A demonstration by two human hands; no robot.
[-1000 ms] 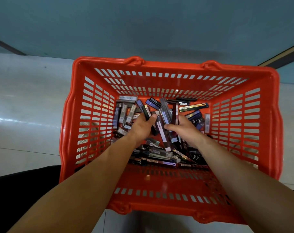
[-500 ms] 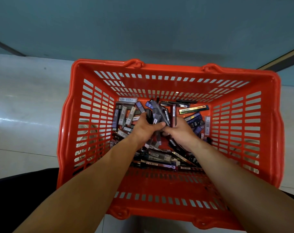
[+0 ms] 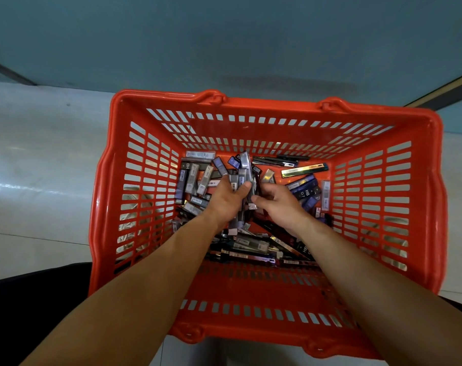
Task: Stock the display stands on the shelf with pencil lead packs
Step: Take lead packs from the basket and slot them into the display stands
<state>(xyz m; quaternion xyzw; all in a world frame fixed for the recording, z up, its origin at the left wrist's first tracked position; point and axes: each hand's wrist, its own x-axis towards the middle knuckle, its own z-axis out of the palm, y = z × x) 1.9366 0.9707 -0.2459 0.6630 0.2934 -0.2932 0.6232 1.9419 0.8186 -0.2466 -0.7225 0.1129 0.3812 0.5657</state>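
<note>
An orange plastic basket [image 3: 251,297] sits on the floor below me, its bottom covered with several slim pencil lead packs [image 3: 302,170] in grey, purple and black. Both my hands reach down into it. My left hand [image 3: 224,200] grips a bundle of packs [image 3: 244,165] that stands upright out of its fist. My right hand [image 3: 280,204] is just to the right, its fingers curled against the same bundle at its lower end. No shelf or display stand is in view.
Pale tiled floor [image 3: 39,167] lies to the left of the basket. A teal wall [image 3: 224,40] rises behind it. The basket's two handles [image 3: 214,96] lie folded on the far rim. Something dark [image 3: 26,299] fills the lower left corner.
My left hand has gathered more packs into an upright bundle and lifted it slightly. My right hand has slid in close beside that bundle.
</note>
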